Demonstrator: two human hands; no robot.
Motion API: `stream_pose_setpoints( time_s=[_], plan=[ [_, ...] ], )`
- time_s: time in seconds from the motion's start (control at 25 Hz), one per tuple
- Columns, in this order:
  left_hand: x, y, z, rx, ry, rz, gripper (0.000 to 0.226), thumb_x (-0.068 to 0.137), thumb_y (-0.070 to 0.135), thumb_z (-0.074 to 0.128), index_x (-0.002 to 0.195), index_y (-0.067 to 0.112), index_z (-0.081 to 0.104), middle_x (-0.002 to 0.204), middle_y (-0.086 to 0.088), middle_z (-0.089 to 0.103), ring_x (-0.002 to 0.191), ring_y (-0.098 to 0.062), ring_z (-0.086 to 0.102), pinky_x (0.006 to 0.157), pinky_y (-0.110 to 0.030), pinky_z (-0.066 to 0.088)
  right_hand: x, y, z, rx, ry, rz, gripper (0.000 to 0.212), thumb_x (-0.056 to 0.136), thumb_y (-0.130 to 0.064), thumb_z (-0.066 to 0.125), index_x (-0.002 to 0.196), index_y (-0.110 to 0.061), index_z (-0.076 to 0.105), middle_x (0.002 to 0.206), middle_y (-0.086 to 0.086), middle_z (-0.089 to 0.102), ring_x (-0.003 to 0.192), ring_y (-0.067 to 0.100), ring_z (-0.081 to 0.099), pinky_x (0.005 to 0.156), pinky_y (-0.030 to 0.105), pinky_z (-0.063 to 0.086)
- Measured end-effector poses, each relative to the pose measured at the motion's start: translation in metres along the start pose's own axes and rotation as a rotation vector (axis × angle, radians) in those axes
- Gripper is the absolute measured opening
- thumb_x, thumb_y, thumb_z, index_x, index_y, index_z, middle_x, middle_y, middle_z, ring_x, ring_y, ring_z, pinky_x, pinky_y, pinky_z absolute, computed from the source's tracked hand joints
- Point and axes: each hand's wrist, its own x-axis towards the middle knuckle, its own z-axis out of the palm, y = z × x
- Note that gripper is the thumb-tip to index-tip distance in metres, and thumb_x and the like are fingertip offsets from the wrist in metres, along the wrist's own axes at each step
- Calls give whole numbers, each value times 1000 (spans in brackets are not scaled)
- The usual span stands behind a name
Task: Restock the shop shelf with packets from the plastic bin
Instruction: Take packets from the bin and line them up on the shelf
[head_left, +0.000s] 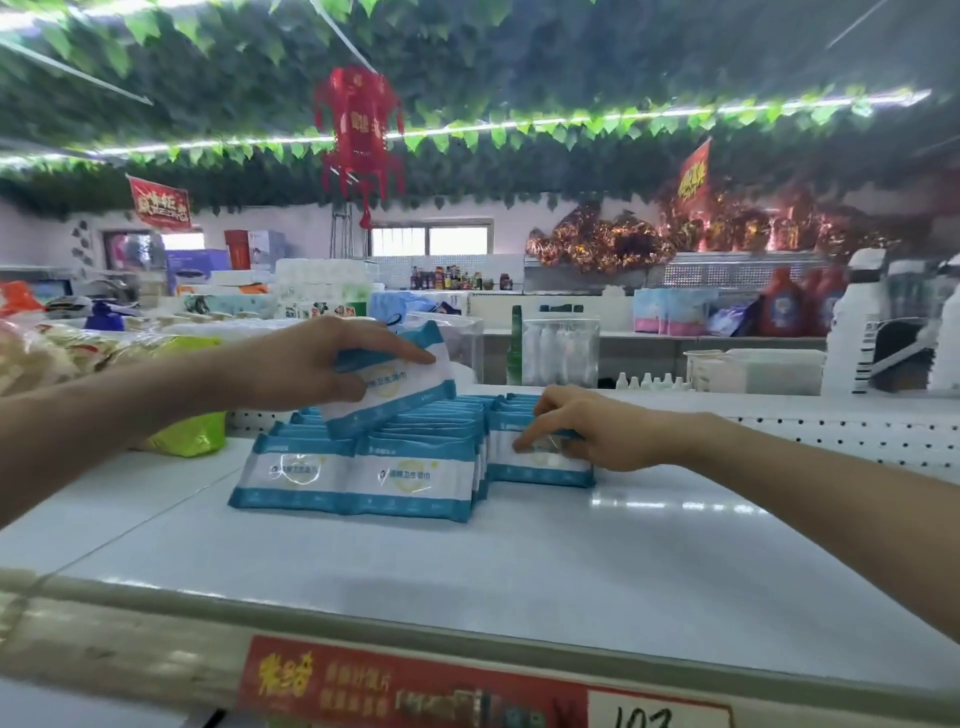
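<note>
Left hand (311, 364) raised over the back of the stock, fingers laid along the top and thumb beneath a blue-and-white wet-wipe packet (397, 387), pinched between them. Packet tilted, printed face toward the camera, lower edge down among the tops of the middle row; contact there not resolvable. Right hand (587, 431) lower and to the right, fingers curled over the top edge of the front right packet (540, 465), thumb low against its face, top edge nipped between. Three rows of packets (410, 480) upright on the white shelf (493, 582), faces forward, running back toward the pegboard back panel (831, 441). Left and middle rows touching side by side; right row just beside them, front set a little farther back. Yellow-green bag (189, 434) at the left, near the left row. Red price strip (415, 691) along the shelf's front lip, white tag with handwritten digits at its right end, cut off by the frame edge. White plastic basket (753, 369) on a farther shelf beyond the back panel. Red paper lantern (361, 135) overhead, under green leaf garlands. Background stock blurred, labels unreadable.
</note>
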Motion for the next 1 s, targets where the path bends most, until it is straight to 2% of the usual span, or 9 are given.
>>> stream_pose_setpoints(
  time_s=[0.16,0.24,0.32,0.52,0.6,0.68,0.76,0.84,1.0],
  plan=[
    [13,5,11,-30,-18,-19,70,95,-3,62,128,59,61,127,31,53,108,7,57,82,-14,52,2,10,8,-182,76,-52,44,103,-30,57,137,-57,53,139,-8,43,120,17,43,101,43,38],
    [30,13,22,-31,-36,5,70,93,-3,63,129,57,62,124,27,55,110,-2,57,88,-20,52,-4,15,7,-153,90,-42,48,102,-29,59,140,-58,51,142,-9,44,122,16,42,100,40,35],
    [52,25,36,-18,-67,65,71,91,-4,64,130,55,62,123,26,55,110,-3,56,90,-20,51,-14,21,3,-83,135,17,50,100,-26,63,139,-56,53,143,-10,46,123,15,44,98,41,35],
    [104,52,77,-3,-224,162,65,91,1,66,136,47,60,126,26,53,114,-5,56,92,-19,54,-61,43,-22,-32,316,179,51,93,-12,71,131,-45,63,134,-10,56,122,16,50,100,53,45],
    [117,52,99,34,-322,197,63,92,1,66,139,43,59,132,23,51,119,-5,53,93,-10,49,-82,49,-30,-44,371,215,51,92,-8,71,129,-42,65,129,-9,58,121,15,51,100,53,46],
    [126,49,115,121,-383,246,65,92,1,65,141,42,57,134,26,47,122,1,45,98,-7,35,-101,51,-36,-45,404,233,52,91,-6,71,129,-42,65,126,-10,59,120,15,52,99,54,45],
    [133,46,121,189,-387,282,67,92,0,64,142,45,55,133,27,46,122,3,39,104,-18,29,-114,49,-40,-45,419,240,53,92,-6,71,128,-43,66,124,-12,59,119,14,53,98,54,45],
    [136,44,123,246,-359,316,67,92,3,64,142,47,54,134,17,45,122,-2,35,106,-25,27,-123,47,-42,-48,426,249,52,92,-6,70,128,-43,67,124,-13,59,117,14,54,98,53,46],
    [138,45,125,315,-291,351,62,95,9,65,139,51,55,129,8,33,117,-7,26,104,-26,24,-126,39,-48,-61,406,250,51,94,-9,68,127,-48,64,127,-17,58,120,12,54,100,54,45]
  ],
)
